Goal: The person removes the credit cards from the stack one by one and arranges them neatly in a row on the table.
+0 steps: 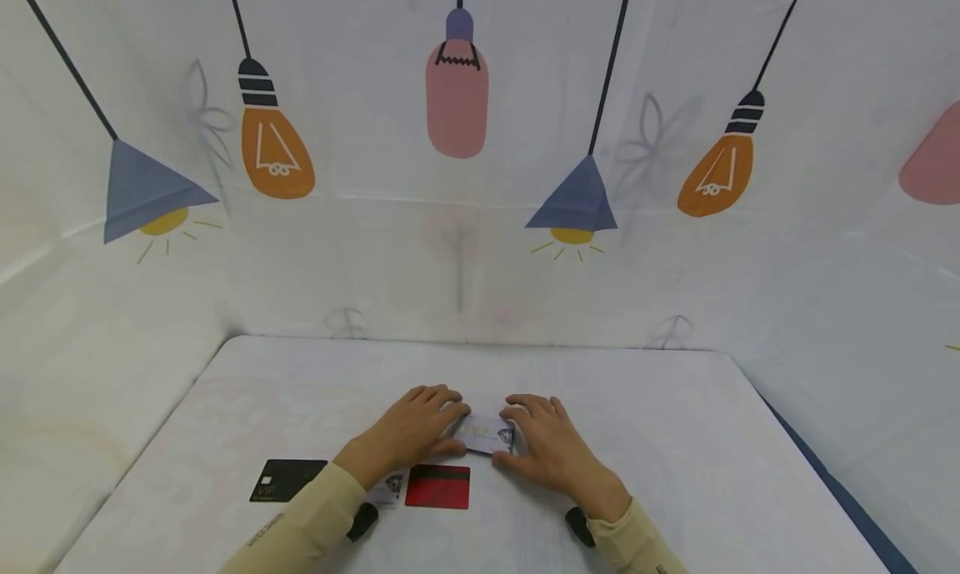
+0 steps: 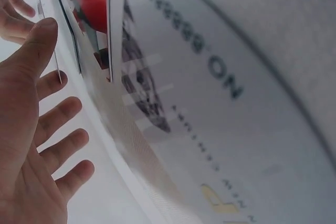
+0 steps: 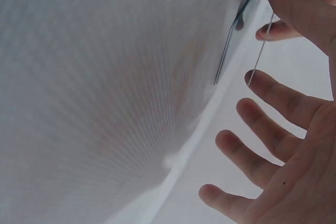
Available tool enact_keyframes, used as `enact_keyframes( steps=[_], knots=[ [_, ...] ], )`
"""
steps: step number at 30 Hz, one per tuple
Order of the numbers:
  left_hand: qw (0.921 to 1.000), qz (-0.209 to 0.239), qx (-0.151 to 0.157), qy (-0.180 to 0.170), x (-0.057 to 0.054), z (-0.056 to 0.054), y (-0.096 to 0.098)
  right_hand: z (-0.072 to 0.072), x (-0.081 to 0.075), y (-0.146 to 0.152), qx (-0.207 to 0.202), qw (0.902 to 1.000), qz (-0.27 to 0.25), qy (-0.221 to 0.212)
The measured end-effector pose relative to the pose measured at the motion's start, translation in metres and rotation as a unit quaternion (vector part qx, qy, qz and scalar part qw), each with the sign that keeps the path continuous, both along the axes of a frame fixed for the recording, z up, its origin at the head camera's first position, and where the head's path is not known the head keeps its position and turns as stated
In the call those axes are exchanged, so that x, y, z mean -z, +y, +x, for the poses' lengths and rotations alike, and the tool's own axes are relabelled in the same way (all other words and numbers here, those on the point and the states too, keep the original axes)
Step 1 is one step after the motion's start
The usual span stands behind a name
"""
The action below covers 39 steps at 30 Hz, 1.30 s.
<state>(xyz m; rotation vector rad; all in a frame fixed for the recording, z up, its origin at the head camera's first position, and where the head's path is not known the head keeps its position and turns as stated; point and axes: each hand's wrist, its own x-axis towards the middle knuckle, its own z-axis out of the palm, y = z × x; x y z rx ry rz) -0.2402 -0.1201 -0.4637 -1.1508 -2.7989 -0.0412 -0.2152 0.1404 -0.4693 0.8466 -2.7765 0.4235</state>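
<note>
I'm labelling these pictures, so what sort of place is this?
Probably a sheeted-off tabletop workspace: pale sheeting printed with lamps behind and beside a white table, where a black card and a red card lie.

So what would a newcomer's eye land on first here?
Probably the pink bulb pictured high in the middle of the pale backdrop. Next, the red card on the white table, nearer the camera than the white card held between the left hand and right hand.
</note>
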Motion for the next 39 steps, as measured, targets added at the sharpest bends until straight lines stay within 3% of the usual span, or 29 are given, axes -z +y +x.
enact_keyframes(
  steps=[15, 24, 39],
  knots=[
    [0.9987, 0.039, -0.007, -0.031, -0.002, 0.008, -0.004, 0.003, -0.005, 0.001, -0.017, 0.9993, -0.017, 0.03],
    [0.9985, 0.052, -0.016, 0.0, -0.001, 0.01, -0.007, 0.005, -0.004, 0.001, -0.024, 0.9989, -0.025, 0.031],
    [0.9979, 0.063, -0.009, -0.011, -0.001, 0.015, -0.01, 0.014, -0.01, 0.003, -0.026, 0.9991, -0.032, 0.011]
  ],
)
